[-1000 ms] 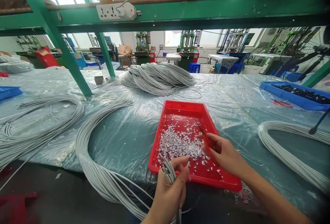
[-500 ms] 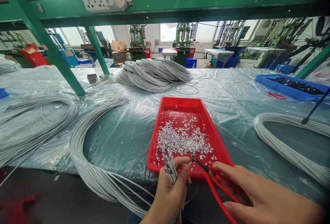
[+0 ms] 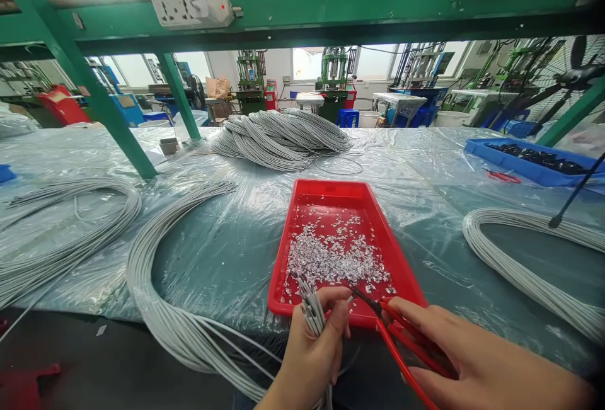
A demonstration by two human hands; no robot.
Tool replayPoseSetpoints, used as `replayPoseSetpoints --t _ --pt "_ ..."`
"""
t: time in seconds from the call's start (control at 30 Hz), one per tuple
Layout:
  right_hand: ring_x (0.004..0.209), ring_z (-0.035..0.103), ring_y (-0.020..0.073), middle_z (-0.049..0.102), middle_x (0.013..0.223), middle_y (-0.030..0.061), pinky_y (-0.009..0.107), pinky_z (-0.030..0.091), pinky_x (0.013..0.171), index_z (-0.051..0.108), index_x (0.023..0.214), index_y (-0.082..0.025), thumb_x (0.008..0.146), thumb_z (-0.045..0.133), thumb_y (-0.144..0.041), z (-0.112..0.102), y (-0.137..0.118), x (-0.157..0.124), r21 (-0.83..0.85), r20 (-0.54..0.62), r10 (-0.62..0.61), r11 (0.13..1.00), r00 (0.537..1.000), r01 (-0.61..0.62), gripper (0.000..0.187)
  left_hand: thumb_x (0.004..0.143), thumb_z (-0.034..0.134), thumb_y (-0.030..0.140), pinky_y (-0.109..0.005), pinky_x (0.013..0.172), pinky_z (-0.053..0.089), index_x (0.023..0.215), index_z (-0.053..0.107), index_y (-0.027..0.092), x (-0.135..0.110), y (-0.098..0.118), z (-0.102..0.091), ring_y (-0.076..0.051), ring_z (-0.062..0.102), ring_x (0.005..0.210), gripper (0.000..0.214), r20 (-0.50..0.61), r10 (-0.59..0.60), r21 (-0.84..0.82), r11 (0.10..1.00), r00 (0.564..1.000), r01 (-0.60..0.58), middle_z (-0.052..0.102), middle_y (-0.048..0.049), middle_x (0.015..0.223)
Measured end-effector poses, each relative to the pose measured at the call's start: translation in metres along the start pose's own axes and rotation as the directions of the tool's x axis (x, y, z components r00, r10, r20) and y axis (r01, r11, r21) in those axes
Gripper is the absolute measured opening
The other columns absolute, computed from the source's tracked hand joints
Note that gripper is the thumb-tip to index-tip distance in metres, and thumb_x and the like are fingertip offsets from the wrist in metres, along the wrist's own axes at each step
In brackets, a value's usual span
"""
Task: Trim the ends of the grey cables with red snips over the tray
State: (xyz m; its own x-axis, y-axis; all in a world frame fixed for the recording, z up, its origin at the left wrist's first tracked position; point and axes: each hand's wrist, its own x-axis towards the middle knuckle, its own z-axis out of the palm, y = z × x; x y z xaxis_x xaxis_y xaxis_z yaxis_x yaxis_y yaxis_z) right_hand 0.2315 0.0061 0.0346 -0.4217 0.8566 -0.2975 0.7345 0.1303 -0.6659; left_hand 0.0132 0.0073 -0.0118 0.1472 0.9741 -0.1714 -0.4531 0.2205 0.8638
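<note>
My left hand point(image 3: 314, 341) is closed around a bunch of thin grey cables point(image 3: 312, 310), their cut ends pointing up. One cable end sticks out by its index fingertip. My right hand point(image 3: 454, 347) grips red-handled scissors point(image 3: 397, 341), whose dark blades reach to that cable end. Whether the blades touch it I cannot tell. Just beyond both hands lies a red tray point(image 3: 394, 233) with many small shiny silver scraps point(image 3: 331, 256) scattered over its floor. A curved bundle of grey cables point(image 3: 151, 290) runs from the table toward my left hand.
A large grey cable coil point(image 3: 283, 139) lies farther back. More cable bundles rest at left point(image 3: 108, 221) and right point(image 3: 520, 265). A blue tray point(image 3: 534, 161) of black parts and a red-handled tool point(image 3: 503, 176) are at right. A green frame point(image 3: 101, 95) crosses above the plastic-covered table point(image 3: 222, 246).
The scissors' blades have shifted slightly left and up toward the cable end, and the handles look a little wider apart. My left hand stays nearly still.
</note>
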Motion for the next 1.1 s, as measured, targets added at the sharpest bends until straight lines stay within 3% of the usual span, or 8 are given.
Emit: replayPoseSetpoints --t 0.3,0.4,0.5,0.57,0.67,0.8,0.93,1.1 --pt "0.101 0.072 0.0366 0.078 0.111 0.0127 0.049 0.059 0.092 0.074 0.126 -0.028 0.093 0.06 -0.067 0.003 0.022 0.01 0.221 -0.208 -0.031 0.972 0.978 0.078 0.054 0.079 0.08 0.061 -0.015 0.036 0.025 0.104 0.079 0.018 0.011 -0.003 -0.008 -0.001 0.041 0.034 0.049 0.063 -0.007 0.077 0.997 0.998 0.003 0.065 0.0016 0.064" --pt "0.113 0.068 0.0402 0.073 0.126 0.0187 0.052 0.056 0.098 0.062 0.141 -0.02 0.085 0.071 -0.07 0.003 0.035 0.021 0.401 -0.284 0.079 0.915 0.955 0.044 0.076 0.088 0.073 0.057 -0.024 0.054 0.05 0.102 0.083 0.021 0.012 0.002 -0.013 -0.012 0.062 0.057 0.04 0.144 0.161 0.247 0.95 0.976 -0.193 0.071 -0.0063 0.08" --pt "0.091 0.072 0.0312 0.075 0.118 0.014 0.04 0.062 0.079 0.06 0.136 -0.021 0.082 0.076 -0.064 0.001 0.026 0.027 0.51 -0.296 0.078 0.856 0.952 0.088 0.071 0.092 0.067 0.055 -0.03 0.073 0.054 0.087 0.083 0.019 0.01 -0.001 -0.018 -0.018 0.065 0.076 0.039 0.24 0.262 0.408 0.847 0.935 -0.341 0.069 -0.0079 0.081" --pt "0.073 0.068 0.0242 0.076 0.096 0.0061 0.032 0.06 0.067 0.067 0.121 -0.024 0.078 0.085 -0.053 -0.001 0.013 0.026 0.565 -0.33 0.072 0.814 0.941 0.136 0.055 0.093 0.063 0.062 -0.023 0.055 0.047 0.085 0.079 0.017 0.01 -0.009 -0.02 -0.012 0.057 0.056 0.048 0.34 0.114 0.315 0.922 0.934 -0.227 0.058 -0.0007 0.061" --pt "0.061 0.057 0.0189 0.065 0.072 -0.002 0.027 0.055 0.059 0.072 0.104 -0.025 0.073 0.092 -0.042 0.001 -0.005 0.022 0.585 -0.371 0.053 0.789 0.927 0.189 0.041 0.088 0.063 0.07 -0.016 0.039 0.035 0.088 0.069 0.017 0.009 -0.026 -0.017 -0.006 0.042 0.039 0.053 0.545 0.001 -0.047 0.998 0.839 0.03 0.045 0.0068 0.056" --pt "0.061 0.058 0.0195 0.065 0.073 -0.0005 0.031 0.06 0.067 0.073 0.113 -0.023 0.074 0.089 -0.053 0.013 -0.004 0.009 0.558 -0.383 0.107 0.818 0.918 0.138 0.052 0.087 0.074 0.057 -0.013 0.04 0.037 0.089 0.061 0.019 0.004 -0.033 -0.007 -0.002 0.035 0.041 0.041 0.436 0.059 -0.25 0.966 0.898 0.058 0.049 0.0068 0.062" --pt "0.108 0.071 0.0387 0.067 0.137 0.0209 0.049 0.059 0.094 0.059 0.148 -0.02 0.079 0.066 -0.079 0.033 0.023 -0.014 0.461 -0.394 0.16 0.887 0.905 0.043 0.091 0.077 0.081 0.062 -0.013 0.032 0.022 0.093 0.061 0.019 -0.005 -0.028 -0.003 -0.001 0.023 0.033 0.05 0.207 -0.007 -0.127 0.991 0.978 0.034 0.045 0.0111 0.05" --pt "0.131 0.059 0.0479 0.064 0.145 0.0178 0.059 0.048 0.108 0.059 0.15 -0.029 0.078 0.076 -0.061 0.041 0.046 -0.037 0.23 -0.204 0.04 0.973 0.978 0.008 0.08 0.082 0.078 0.062 -0.014 0.036 0.018 0.082 0.068 0.016 -0.008 -0.022 -0.004 -0.001 0.023 0.035 0.047 0.2 0.049 -0.065 0.997 0.978 -0.037 0.037 0.0114 0.042"
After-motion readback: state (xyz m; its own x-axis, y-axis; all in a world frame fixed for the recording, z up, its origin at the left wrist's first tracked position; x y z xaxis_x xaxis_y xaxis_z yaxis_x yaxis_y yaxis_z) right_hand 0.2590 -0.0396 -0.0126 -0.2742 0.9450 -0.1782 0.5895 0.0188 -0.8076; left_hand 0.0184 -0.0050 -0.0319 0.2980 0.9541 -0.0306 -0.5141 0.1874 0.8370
